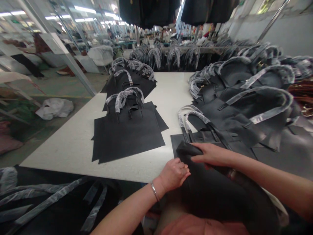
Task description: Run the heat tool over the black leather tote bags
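Head view: a worker folds a black bag (215, 192) at the table's (73, 147) near edge, at five o'clock.
Left hand (174, 173): curled, pinching the bag's folded edge.
Right hand (210, 154): fingers flat, pressing on the fold.
Bag: dark, matte, limp; inside hidden.
Ten o'clock: flat bag stack (128, 132), plastic-wrapped handles (127, 96).

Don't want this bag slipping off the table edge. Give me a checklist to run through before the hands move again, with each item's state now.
1. Left hand on the black bag: ok, it grips the bag's edge.
2. Right hand on the bag: ok, it presses flat on the top fold.
3. Bag supported by the white table: not ok, much of it hangs over the near edge.
4. Bare table ahead: ok, between the flat stack and the right-hand pile.
5. Bag's handles untangled: cannot tell.
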`<state>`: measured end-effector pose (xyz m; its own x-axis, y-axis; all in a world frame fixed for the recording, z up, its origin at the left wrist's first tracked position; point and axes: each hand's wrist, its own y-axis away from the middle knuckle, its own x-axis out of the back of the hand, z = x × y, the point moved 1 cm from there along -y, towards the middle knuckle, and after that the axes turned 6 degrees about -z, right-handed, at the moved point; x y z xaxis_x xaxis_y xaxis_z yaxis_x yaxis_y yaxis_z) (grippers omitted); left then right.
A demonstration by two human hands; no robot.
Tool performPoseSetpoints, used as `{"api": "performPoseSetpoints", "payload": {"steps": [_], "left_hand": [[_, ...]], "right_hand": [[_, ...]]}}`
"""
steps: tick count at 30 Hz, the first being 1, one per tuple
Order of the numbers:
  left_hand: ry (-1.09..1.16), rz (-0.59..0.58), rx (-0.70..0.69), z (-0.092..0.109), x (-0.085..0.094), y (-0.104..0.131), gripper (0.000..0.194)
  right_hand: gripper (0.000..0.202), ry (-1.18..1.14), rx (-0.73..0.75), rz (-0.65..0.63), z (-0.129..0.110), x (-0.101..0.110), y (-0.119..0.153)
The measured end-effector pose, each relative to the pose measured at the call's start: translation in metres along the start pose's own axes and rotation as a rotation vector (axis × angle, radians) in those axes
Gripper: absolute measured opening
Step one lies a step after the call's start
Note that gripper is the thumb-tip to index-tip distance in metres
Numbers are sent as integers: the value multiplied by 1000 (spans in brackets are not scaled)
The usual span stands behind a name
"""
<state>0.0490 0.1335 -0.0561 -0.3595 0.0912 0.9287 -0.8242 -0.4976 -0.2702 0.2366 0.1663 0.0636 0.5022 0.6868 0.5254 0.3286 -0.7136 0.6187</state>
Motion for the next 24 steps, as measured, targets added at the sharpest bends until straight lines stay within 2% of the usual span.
{"api": "performPoseSetpoints", "payload": {"steps": [2, 4, 5, 9, 14, 17, 21, 24], "left_hand": [[18, -26, 6, 0, 0, -3, 20], [46, -33, 27, 1, 1, -8, 19], [62, -20, 47, 2, 1, -11, 19], [102, 21, 90, 3, 5, -20, 45], [111, -13, 82, 3, 3, -20, 42], [126, 3, 125, 2, -1, -18, 45], [138, -13, 151, 3, -1, -20, 43], [129, -34, 162, 4, 3, -22, 42]], "right_hand": [[52, 3, -11, 131, -1, 12, -6], [43, -37, -33, 163, 5, 25, -7], [38, -76, -43, 132, 9, 30, -8], [26, -237, -61, -9, 26, 38, -23], [27, -206, 2, 52, 16, 42, -53], [30, -187, -13, -17, 15, 47, -45], [39, -224, -112, -142, 24, 46, -24], [36, -196, -92, -84, 19, 43, -32]]}}
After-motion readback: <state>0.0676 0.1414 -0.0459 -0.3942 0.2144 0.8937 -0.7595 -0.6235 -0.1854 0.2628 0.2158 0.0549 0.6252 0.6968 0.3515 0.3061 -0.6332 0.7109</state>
